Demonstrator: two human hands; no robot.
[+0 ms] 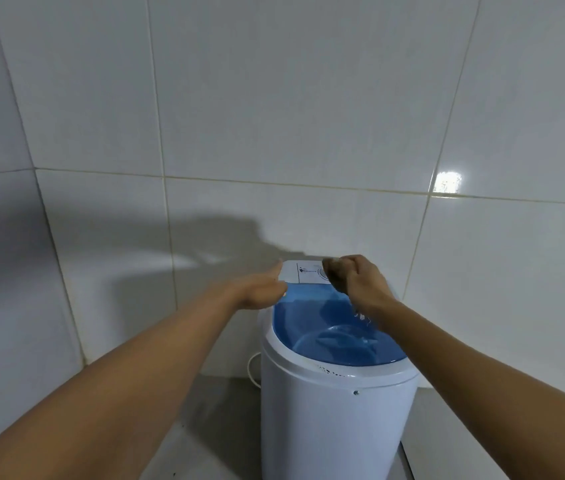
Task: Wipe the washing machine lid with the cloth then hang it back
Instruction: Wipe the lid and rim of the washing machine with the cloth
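Note:
A small white washing machine [336, 417] stands against the tiled wall, with a translucent blue lid [312, 317] lying flat on top. Behind the lid is a white control panel [303, 271]. My right hand [364, 278] is a fist over the panel, closed on a small brownish cloth [335, 284]. Pale frayed threads hang from it over the lid. My left hand [256, 289] sits at the lid's rear left edge, thumb stretched toward the panel and fingers curled. Whether it grips the lid edge is unclear.
White wall tiles [274, 116] fill the view behind the machine, with a corner at the left. A white cord [251, 368] loops down at the machine's left. Grey floor [211, 427] lies around its base.

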